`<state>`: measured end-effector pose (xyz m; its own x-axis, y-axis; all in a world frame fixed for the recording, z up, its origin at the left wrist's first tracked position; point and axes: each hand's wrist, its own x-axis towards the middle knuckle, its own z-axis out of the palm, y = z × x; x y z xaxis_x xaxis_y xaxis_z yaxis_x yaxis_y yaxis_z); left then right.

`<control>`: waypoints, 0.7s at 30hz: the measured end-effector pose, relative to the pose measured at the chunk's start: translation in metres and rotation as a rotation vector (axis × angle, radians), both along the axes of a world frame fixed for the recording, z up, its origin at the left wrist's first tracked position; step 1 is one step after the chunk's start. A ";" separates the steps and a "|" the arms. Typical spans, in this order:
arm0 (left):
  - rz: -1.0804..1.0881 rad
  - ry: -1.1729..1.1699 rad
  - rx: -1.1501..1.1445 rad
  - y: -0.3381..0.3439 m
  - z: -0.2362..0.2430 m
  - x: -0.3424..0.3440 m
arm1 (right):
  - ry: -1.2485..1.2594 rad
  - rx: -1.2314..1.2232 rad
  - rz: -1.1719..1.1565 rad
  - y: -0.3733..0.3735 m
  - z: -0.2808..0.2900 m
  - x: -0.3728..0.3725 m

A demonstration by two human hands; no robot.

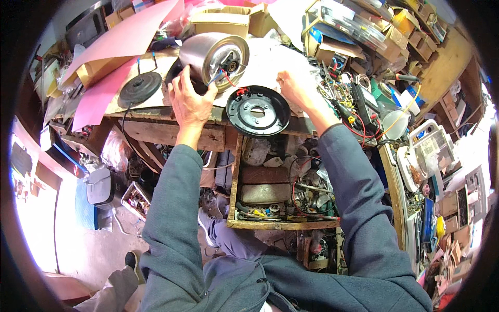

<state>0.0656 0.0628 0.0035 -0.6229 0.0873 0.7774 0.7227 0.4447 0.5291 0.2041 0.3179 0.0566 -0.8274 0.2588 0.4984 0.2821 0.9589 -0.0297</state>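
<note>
A steel kettle (213,54) lies on its side at the top centre, its underside facing me, with red and blue wires at the exposed centre. My left hand (189,99) grips its lower left side, partly on a dark part. A round black plate (257,119) with a red fitting at its top sits at the bench's front edge, between my hands. My right hand (293,91) is closed just above and right of it; any held item is too small to make out. A black disc base (140,88) with a cord rests farther left.
The bench (171,125) has pink sheets (99,62) and cardboard boxes (221,21). Tangled cables and tools (353,104) crowd the right. An open wooden drawer (280,224) full of parts juts out below. Another person's leg (114,291) shows at lower left.
</note>
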 end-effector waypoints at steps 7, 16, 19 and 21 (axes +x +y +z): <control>-0.010 0.019 0.032 -0.004 -0.004 -0.003 | -0.077 0.094 -0.018 -0.010 0.000 -0.010; -0.056 -0.028 -0.005 0.001 -0.003 0.002 | 0.127 -0.607 0.157 -0.030 0.002 -0.041; -0.079 0.002 -0.028 -0.012 -0.004 -0.002 | 0.072 -1.235 0.257 -0.097 0.014 -0.047; -0.142 0.029 -0.053 -0.006 -0.005 -0.001 | 0.216 -1.335 0.274 -0.104 -0.003 -0.054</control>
<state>0.0647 0.0571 -0.0013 -0.5784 0.2144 0.7871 0.7952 0.3635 0.4853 0.1500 0.2138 0.0535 -0.8677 0.4806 0.1269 -0.0369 0.1924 -0.9806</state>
